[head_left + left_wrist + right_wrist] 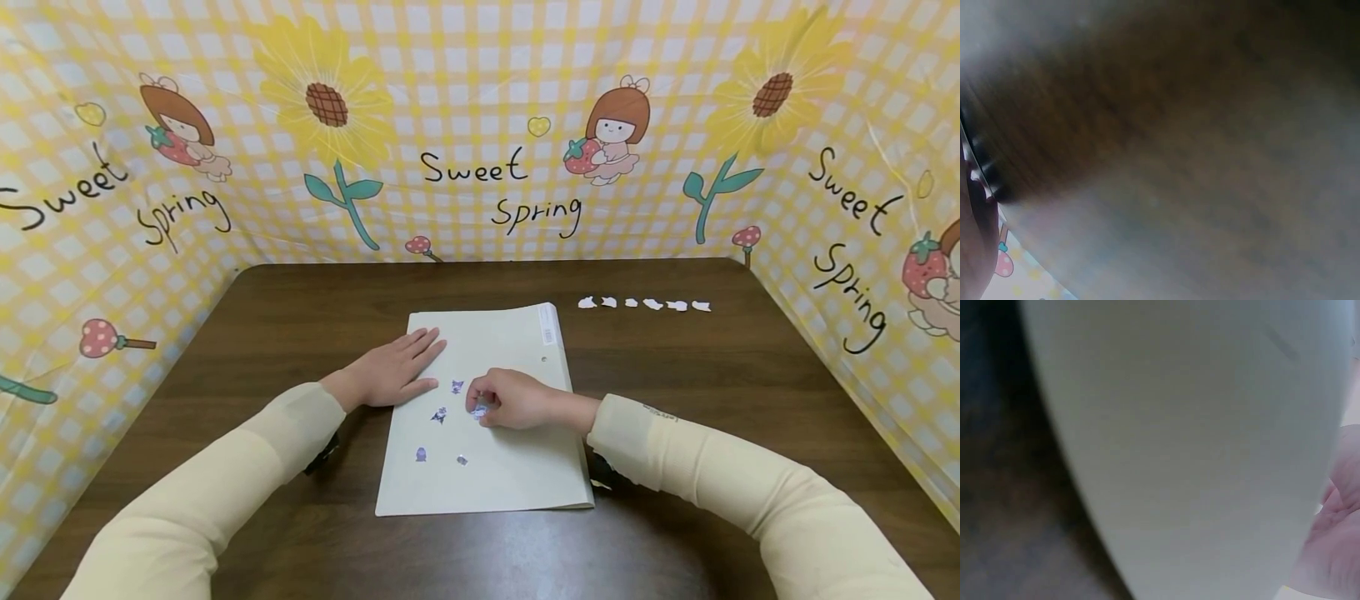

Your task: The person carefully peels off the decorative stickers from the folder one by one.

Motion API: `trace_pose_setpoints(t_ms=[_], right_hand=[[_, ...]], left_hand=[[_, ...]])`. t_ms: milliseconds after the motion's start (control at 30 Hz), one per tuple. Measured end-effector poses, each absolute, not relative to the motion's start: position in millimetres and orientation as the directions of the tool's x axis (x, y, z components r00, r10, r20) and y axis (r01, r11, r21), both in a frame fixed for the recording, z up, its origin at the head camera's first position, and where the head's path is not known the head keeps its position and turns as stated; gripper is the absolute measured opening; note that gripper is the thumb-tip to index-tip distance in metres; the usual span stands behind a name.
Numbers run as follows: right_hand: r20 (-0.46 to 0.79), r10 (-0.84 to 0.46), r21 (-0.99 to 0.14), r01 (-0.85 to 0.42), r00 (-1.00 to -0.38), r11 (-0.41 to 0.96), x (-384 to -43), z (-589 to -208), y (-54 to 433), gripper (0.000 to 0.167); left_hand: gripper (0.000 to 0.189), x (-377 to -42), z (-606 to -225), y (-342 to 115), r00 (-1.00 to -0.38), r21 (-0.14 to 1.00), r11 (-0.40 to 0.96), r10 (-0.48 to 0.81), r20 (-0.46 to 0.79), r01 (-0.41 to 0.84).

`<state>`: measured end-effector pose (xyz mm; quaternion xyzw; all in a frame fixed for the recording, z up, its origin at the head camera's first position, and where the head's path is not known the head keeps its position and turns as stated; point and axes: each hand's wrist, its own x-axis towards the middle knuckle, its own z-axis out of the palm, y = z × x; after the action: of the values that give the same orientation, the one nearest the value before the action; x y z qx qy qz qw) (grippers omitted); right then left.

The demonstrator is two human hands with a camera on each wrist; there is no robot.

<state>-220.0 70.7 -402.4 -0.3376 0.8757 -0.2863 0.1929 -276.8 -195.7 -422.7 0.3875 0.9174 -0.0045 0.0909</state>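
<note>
A cream-coloured folder [517, 475] lies on the brown table, with small purple cartoon stickers spread over it. My left hand [397, 367] rests flat on its upper left edge, fingers spread. Over the middle of the folder, my right hand [517, 398] has its fingers and thumb curled and pinches a purple and white sticker [478, 412], partly hidden by the fingers. To the left of that hand are two stickers, one higher [457, 387] and one lower [438, 415]. Nearer the front lie a rounded purple sticker [421, 454] and a small greyish one [462, 459].
Several white paper scraps [631, 303] lie in a row at the back right of the table [675, 358]. A label [547, 325] is at the folder's top right corner. Yellow checked cloth [465, 83] encloses the table at the back and sides. Both wrist views are mostly blurred.
</note>
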Motion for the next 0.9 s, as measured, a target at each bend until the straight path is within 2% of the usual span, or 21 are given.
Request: trace_pose_setpoints(t_ms=[233,500,900], right_hand=[[-0.137,-0.702,-0.629,-0.486,-0.699,0.607,-218.4,-400.5,70.3,0.016],[-0.132,-0.698,-0.628,-0.486,-0.703,0.608,-218.0,-399.7,73.7,0.032],[-0.106,-0.707,-0.639,-0.497,-0.7,0.588,-222.2,-404.1,75.2,0.022]], left_hand=[[0.074,-276.8,-423.5,-196.2,-0.685,0.052,0.701,0.708,-0.174,0.711],[0.075,-277.0,-424.1,-196.0,-0.685,0.051,0.702,0.707,-0.176,0.711],[0.074,-276.5,-424.1,-195.5,-0.683,0.05,0.699,0.71,-0.172,0.713]])
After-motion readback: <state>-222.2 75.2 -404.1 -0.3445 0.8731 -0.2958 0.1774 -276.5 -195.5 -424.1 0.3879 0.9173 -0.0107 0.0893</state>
